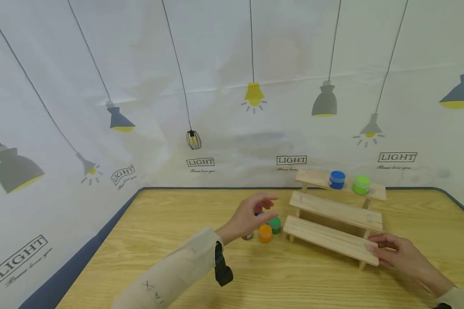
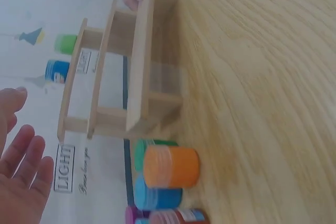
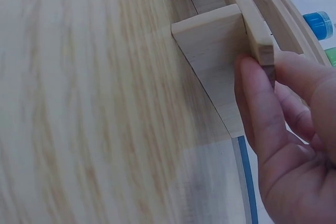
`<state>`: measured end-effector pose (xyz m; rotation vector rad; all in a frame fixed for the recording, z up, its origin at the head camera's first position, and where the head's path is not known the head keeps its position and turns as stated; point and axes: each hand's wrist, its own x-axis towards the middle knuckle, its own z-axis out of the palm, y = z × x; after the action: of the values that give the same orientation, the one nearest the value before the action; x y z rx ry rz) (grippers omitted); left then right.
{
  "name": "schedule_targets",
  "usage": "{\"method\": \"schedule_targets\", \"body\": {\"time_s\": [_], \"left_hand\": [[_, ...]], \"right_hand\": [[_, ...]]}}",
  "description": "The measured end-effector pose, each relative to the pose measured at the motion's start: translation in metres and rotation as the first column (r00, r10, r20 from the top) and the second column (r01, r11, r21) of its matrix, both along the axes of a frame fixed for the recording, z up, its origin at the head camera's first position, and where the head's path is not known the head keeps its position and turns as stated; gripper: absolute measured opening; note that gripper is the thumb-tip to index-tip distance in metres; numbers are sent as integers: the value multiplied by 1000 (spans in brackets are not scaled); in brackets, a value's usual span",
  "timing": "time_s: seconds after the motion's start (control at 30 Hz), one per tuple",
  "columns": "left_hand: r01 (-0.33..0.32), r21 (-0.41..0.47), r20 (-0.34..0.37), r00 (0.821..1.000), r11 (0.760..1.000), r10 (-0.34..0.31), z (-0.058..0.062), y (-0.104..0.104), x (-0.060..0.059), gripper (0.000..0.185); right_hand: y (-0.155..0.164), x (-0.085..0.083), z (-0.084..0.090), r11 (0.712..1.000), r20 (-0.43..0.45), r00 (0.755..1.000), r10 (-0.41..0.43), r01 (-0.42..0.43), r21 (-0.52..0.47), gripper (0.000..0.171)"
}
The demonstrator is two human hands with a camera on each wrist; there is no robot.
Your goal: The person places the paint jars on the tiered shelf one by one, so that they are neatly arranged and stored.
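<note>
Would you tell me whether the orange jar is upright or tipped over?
Upright: the orange jar stands on its base on the table, lid upward.

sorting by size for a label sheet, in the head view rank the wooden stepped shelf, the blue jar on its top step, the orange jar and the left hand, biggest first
1. wooden stepped shelf
2. left hand
3. blue jar and orange jar: they look about alike, and the orange one stands nearer the camera, so their order is unsure.

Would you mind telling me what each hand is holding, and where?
The right hand grips the wooden rack by its lowest step's end; the left hand holds nothing.
</note>
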<state>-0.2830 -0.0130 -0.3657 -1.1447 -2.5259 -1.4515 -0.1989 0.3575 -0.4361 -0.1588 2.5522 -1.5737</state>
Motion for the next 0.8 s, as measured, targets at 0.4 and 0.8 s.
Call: {"method": "schedule_targets", "body": {"time_s": [0.4, 0.8], "left_hand": [[-107, -4, 58, 993, 994, 107, -31, -51, -19, 38], [-220, -55, 104, 969, 974, 225, -48, -73, -27, 34]], "right_hand": [[2, 1, 1, 1000, -9, 1000, -5, 5, 17, 43], [1, 1, 3, 1000, 26, 1000, -9, 9, -19, 43]]}}
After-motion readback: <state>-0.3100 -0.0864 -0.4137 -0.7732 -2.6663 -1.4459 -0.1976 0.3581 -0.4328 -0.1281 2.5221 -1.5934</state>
